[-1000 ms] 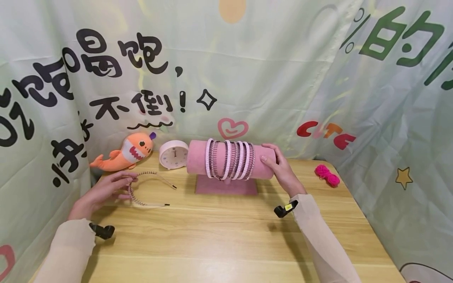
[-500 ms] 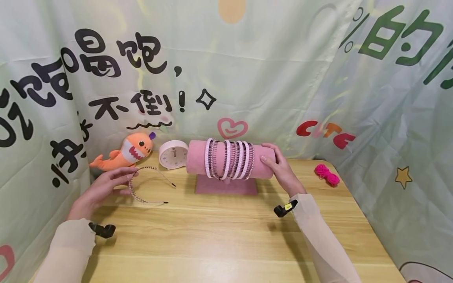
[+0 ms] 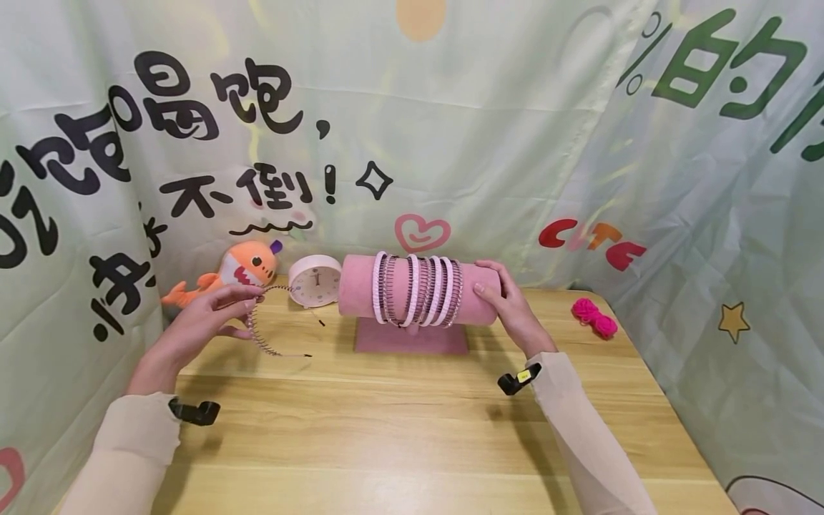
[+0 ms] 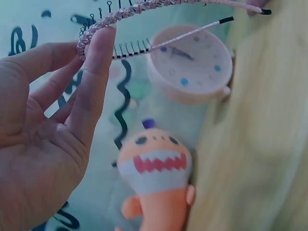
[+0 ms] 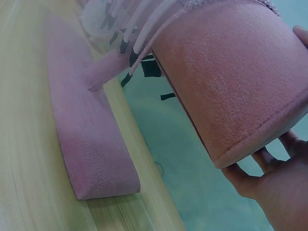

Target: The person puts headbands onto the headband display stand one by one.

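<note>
My left hand point(image 3: 202, 322) pinches a thin beaded headband point(image 4: 139, 8) at its curved middle, between thumb and fingertips. The headband has small wire-like teeth along its inner side and black-tipped ends that point right, toward the stand. It is held in the air, in front of the clock. My right hand point(image 3: 515, 311) grips the right end of a pink velvety roll-shaped headband stand point(image 5: 236, 72). Thumb in front and fingers over the top hold the roll. Several white and toothed headbands point(image 3: 415, 290) hang around the roll's middle, above its flat base point(image 5: 91, 144).
An orange plush shark point(image 3: 247, 265) sits at the back left, beside a round pale pink clock point(image 3: 315, 281) just left of the roll. A bright pink yarn skein point(image 3: 595, 319) lies at the back right of the wooden table point(image 3: 412, 429). Printed curtains point(image 3: 489, 143) enclose the back and sides.
My left hand has raised the headband off the tabletop and carried it slightly right, so it now overlaps the clock. The right hand has stayed on the roll's end.
</note>
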Demonstrator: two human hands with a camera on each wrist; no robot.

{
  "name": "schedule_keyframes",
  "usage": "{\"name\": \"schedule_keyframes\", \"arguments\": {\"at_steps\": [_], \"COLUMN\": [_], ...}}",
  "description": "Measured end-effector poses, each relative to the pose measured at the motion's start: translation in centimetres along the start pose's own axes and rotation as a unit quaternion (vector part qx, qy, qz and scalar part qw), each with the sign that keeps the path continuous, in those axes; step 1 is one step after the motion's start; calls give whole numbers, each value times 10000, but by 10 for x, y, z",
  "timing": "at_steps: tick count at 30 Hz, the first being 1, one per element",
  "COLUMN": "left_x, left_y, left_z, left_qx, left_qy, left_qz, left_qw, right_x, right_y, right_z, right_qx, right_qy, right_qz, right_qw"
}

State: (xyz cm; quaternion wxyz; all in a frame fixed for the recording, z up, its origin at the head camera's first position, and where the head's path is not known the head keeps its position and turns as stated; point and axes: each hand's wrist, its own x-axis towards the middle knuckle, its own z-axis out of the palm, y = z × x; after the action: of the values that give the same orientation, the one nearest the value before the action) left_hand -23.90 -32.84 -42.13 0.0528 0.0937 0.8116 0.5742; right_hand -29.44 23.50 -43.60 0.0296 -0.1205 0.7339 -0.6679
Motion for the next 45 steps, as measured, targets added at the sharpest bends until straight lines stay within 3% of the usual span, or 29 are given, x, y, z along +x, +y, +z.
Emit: {"name": "schedule_keyframes", "arguments": {"at_steps": [15,33,45], "left_x": [13,45,62], "left_y": [46,82,95], "left_z": [30,74,101], "left_qx": [101,-84,-205], "left_qy": [161,117,107], "left_qz": [194,334,306], "left_qw": [9996,9993,9993], "right_x": [-1,0,-2], "right_y": [-1,0,-2], "right_z": [1,0,0], "right_qx": [-21,-77,-53], "right_qy": [9,39,13], "right_qz": [-14,-34,-28], "right_qw": [10000,10000,10000]}}
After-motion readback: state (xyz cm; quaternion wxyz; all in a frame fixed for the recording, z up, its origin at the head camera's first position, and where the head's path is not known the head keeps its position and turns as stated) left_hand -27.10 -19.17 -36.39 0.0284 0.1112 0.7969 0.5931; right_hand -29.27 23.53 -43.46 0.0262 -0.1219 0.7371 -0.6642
